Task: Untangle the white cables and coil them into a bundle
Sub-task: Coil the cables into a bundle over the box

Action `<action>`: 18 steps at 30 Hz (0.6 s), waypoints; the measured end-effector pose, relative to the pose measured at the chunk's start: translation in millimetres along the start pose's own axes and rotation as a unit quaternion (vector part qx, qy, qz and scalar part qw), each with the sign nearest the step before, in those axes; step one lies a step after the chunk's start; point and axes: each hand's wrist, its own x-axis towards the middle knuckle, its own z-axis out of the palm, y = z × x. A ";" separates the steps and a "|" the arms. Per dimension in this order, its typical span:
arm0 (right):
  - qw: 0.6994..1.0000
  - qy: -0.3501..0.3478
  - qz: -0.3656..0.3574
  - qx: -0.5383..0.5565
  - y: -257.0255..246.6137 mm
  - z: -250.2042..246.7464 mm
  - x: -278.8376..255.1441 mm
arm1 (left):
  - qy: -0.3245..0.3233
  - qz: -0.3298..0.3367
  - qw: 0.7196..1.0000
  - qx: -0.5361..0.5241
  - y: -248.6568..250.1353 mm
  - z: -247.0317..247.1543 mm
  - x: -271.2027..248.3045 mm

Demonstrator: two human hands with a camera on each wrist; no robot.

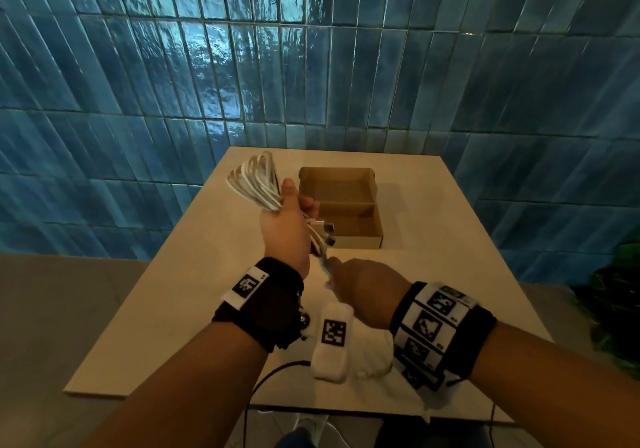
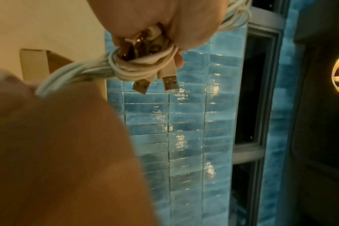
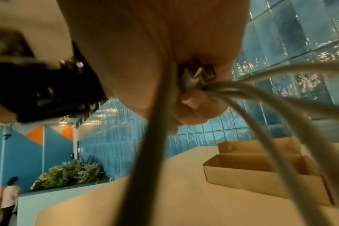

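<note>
both grips hold white cables [image 1: 254, 184] | loops up-left | plugs [image 1: 327, 234] right

Two hands [image 1: 287, 229] [image 1: 363, 292], one bundle of white cables [image 1: 256, 184] with two plugs [image 2: 170, 81] showing, one cardboard box [image 1: 346, 202], one table [image 1: 433, 240].

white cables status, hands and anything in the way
Left hand grips coiled white cables. Right hand pulls the tail strands taut. Cardboard box behind, not obstructing.
</note>
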 end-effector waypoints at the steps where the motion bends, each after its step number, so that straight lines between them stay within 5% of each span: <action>1: 0.999 0.012 -0.014 -0.032 -0.3 -1.8 -1.1 | -0.002 0.021 0.999 0.041 -2.7 -0.8 -0.5; 5: 0.990 0.068 -0.080 -0.098 3.7 -10.4 -1.5 | -0.006 0.098 0.977 0.189 -11.7 -7.6 1.2; 14: 0.964 0.158 -0.207 0.043 9.6 -33.8 -6.5 | -0.104 0.210 0.900 0.367 -15.5 -15.7 7.6; 18: 0.941 0.207 -0.257 0.069 9.7 -32.0 -7.6 | -0.124 0.135 0.932 0.311 -22.0 -17.6 10.4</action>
